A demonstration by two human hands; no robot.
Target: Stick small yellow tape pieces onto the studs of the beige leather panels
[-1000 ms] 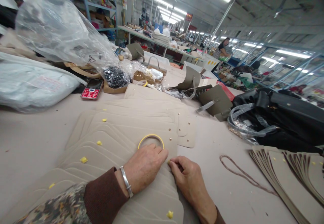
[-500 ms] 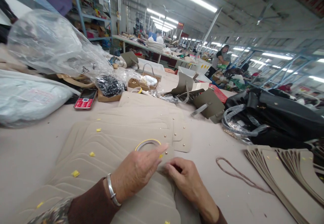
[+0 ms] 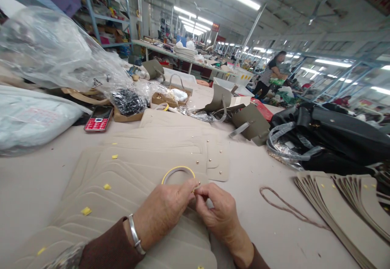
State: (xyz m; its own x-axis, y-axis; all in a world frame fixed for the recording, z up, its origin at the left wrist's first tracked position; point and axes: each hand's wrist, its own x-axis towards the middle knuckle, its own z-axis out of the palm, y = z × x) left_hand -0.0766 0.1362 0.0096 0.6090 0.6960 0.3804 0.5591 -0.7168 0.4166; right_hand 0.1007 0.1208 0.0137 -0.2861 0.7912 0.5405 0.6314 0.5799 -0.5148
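Observation:
A narrow roll of yellow tape (image 3: 178,168) rises from behind the fingers of my left hand (image 3: 167,204), which is closed on it. My right hand (image 3: 217,208) pinches at the tape's end, its fingertips meeting those of my left hand; only a tiny yellowish bit shows there. Both hands are over overlapping beige bag panels (image 3: 146,163), spread in a fan across the table. Small yellow tape pieces (image 3: 86,211) dot their left side, and small metal studs (image 3: 210,160) sit near the right ends of some. My palms and the lower part of the roll are hidden.
A brown cord loop (image 3: 286,206) and a stack of beige strips (image 3: 338,204) lie to the right, below black handbags (image 3: 344,139). A red-keyed phone (image 3: 98,119), plastic bags (image 3: 45,54) and cardboard boxes (image 3: 131,117) are at left and back. A person (image 3: 271,74) stands farther off.
My fingertips were slightly apart and now meet, the right hand having moved up and left. The distant person has shifted right and leans forward.

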